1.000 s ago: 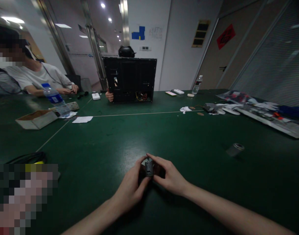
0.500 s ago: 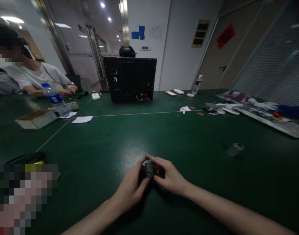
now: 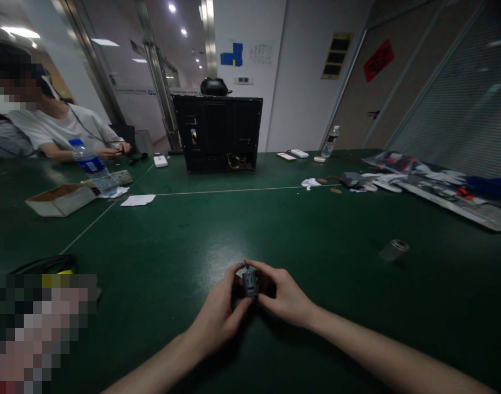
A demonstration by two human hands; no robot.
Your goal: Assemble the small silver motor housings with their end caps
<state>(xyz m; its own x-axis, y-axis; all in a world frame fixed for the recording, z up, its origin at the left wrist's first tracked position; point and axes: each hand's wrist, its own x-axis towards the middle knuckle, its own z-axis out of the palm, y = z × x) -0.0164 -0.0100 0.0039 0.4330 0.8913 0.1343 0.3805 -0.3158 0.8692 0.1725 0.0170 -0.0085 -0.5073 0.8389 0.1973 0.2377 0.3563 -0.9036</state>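
Note:
A small grey electric motor [image 3: 250, 283], with slots in its casing and a thin shaft at the top, stands upright between my hands near the front of the green table. My left hand [image 3: 221, 306] grips it from the left, thumb at its base and fingers curled behind. From the right, my right hand [image 3: 285, 295] holds it too, index finger at the shaft end and thumb near the bottom. Fingers hide part of the motor's far side. Well to the right, a hollow-looking metal cylinder [image 3: 393, 250] lies on the table.
Across the table stands a black metal case [image 3: 219, 134] with wires showing. At left are a cardboard box [image 3: 61, 201], a water bottle [image 3: 92, 164] and a black cable [image 3: 45, 264]. A cluttered tray [image 3: 451, 205] lies right. A person [image 3: 69, 126] sits back left.
The motor has turned slightly between my fingers, so its slotted casing shows more to me. Both hands stay almost in place.

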